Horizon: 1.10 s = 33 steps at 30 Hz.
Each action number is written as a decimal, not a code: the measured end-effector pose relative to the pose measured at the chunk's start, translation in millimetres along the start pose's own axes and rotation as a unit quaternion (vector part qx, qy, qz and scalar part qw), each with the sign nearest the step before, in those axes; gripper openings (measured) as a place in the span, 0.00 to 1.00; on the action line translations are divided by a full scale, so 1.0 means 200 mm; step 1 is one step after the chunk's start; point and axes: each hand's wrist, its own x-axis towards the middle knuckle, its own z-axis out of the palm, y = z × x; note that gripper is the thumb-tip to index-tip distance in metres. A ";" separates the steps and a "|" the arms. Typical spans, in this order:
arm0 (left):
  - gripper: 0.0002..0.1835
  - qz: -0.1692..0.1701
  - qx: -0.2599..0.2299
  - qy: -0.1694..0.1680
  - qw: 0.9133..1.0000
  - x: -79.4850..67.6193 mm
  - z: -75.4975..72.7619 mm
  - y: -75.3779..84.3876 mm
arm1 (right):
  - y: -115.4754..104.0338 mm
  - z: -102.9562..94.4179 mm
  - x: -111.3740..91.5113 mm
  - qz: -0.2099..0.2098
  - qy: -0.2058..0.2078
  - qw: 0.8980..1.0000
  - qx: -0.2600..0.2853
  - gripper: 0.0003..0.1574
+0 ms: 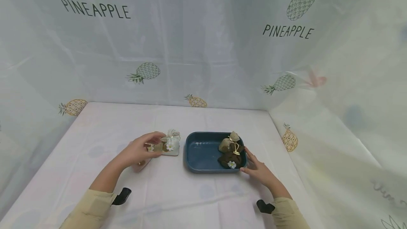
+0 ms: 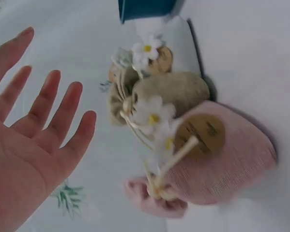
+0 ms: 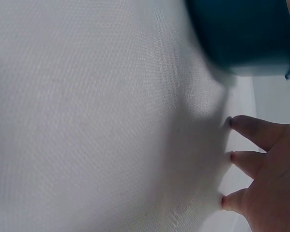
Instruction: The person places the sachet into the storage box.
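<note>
My left hand [image 1: 140, 149] hovers over three small drawstring pouches left of the tray, its fingers spread and relaxed with nothing in them. A pink pouch [image 2: 222, 174] is nearest in the left wrist view, followed by a tan pouch [image 2: 176, 92] and a whitish pouch [image 2: 183, 46], with white flowers and round tags among them. At the right end of the blue tray [image 1: 203, 154], my right hand [image 1: 259, 170] touches its side with extended fingers. Inside the tray's right part lie a dark brown pouch [image 1: 227, 159] and a khaki pouch [image 1: 224, 145].
A pale cloth [image 1: 178, 193] covers the table. Behind it and to the right hang translucent sheets printed with pineapples [image 1: 147, 70]. Black wrist straps [image 1: 122, 196] show below both hands.
</note>
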 end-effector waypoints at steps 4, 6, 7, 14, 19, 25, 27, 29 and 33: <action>0.36 -0.020 -0.003 0.013 1.000 -0.06 -0.03 -0.05 | 0.00 0.00 0.00 -0.003 0.004 1.000 0.001 0.57; 0.35 -0.028 0.000 0.020 0.999 -0.09 -0.05 -0.07 | 0.00 0.00 0.00 -0.004 0.004 1.000 0.001 0.57; 0.35 -0.032 0.001 0.023 0.999 -0.10 -0.06 -0.08 | 0.00 0.00 0.00 -0.006 0.004 1.000 0.002 0.56; 0.34 -0.048 0.022 0.057 0.997 -0.20 -0.10 -0.17 | 0.00 0.01 0.00 -0.008 0.001 1.000 0.006 0.56; 0.34 -0.064 0.024 0.070 0.995 -0.25 -0.13 -0.24 | 0.00 0.01 0.00 -0.010 0.001 1.000 -0.001 0.56; 0.34 -0.103 0.024 0.067 0.992 -0.28 -0.13 -0.31 | 0.01 0.01 0.01 -0.010 0.005 1.000 -0.005 0.56; 0.33 -0.114 0.017 0.062 0.991 -0.29 -0.13 -0.33 | 0.01 0.01 0.01 -0.010 0.005 1.000 -0.005 0.57; 0.33 -0.122 0.011 0.056 0.991 -0.29 -0.12 -0.35 | 0.01 0.01 0.01 -0.011 0.007 1.000 -0.005 0.56; 0.35 -0.130 -0.002 0.046 0.990 -0.29 -0.11 -0.38 | 0.01 0.01 0.01 -0.013 0.007 1.000 -0.004 0.56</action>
